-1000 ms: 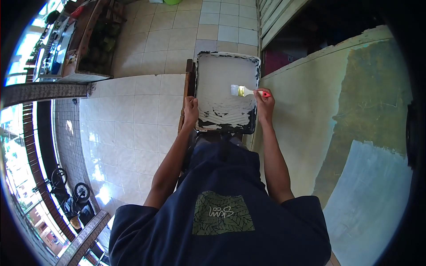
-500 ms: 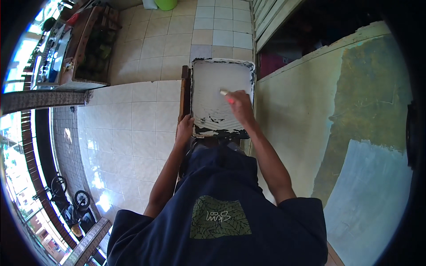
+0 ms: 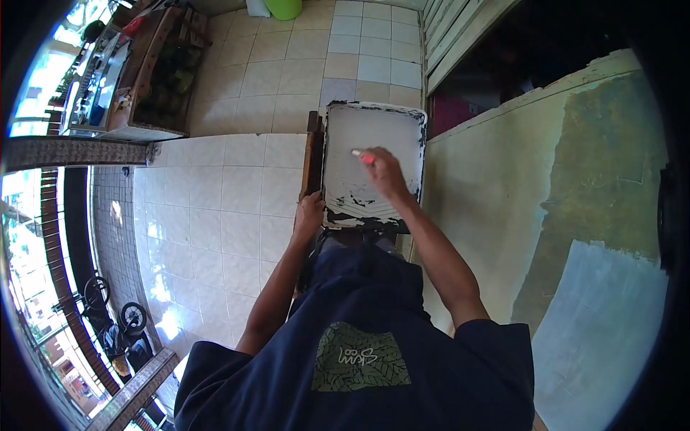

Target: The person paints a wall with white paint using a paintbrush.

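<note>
A shallow rectangular paint tray [image 3: 422, 154] stands in front of me, white paint spread inside and its dark rim patchy with dried paint. My right hand [image 3: 387, 177] is closed around a paintbrush [image 3: 367, 158] with a red handle, held over the middle of the tray. The brush's pale tip points left; whether it touches the paint I cannot tell. At the tray's lower left corner, my left hand [image 3: 310, 210] grips the tray's edge. Just beyond that hand, a brown wooden bar [image 3: 313, 159] runs along the tray's left side.
A wall [image 3: 496, 187] rises close on my right, with a pale blue painted patch [image 3: 600, 316] on it. Light floor tiles [image 3: 223, 187] spread to the left. Farther off are a wooden cabinet [image 3: 136, 93], a green bucket [image 3: 284, 7] and a parked two-wheeler [image 3: 118, 323].
The brush and my right hand have shifted slightly downward and left across the tray. My left hand keeps its hold on the tray's edge. The whole view has swung slightly.
</note>
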Available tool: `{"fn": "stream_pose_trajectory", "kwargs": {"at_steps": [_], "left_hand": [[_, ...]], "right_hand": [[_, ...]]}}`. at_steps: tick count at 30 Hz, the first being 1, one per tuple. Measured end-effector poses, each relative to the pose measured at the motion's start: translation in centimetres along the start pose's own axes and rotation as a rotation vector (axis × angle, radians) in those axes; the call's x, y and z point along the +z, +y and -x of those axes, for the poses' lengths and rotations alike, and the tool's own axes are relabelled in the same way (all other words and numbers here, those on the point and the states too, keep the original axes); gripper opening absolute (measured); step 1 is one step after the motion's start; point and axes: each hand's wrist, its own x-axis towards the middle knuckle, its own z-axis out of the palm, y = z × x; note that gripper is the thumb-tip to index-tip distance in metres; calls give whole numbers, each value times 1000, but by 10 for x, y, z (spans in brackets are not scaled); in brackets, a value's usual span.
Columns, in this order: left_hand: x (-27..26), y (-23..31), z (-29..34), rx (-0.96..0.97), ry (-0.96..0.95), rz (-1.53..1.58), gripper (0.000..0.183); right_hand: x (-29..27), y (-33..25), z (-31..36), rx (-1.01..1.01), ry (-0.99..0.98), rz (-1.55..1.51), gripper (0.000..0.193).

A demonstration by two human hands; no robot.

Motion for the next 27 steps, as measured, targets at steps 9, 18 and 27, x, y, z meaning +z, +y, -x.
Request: {"fn": "stream_pose_trajectory", "kwargs": {"at_steps": [9, 18, 27], "left_hand": [[-16, 22, 7, -190, 15, 163, 27], [-10, 5, 1, -80, 13, 64, 26], [-3, 5, -4, 30, 82, 25, 23]], "right_hand": [[-17, -46, 36, -239, -321, 106, 19], [-9, -23, 30, 288, 193, 27, 10], [-105, 8, 44, 271, 313, 129, 10]]}}
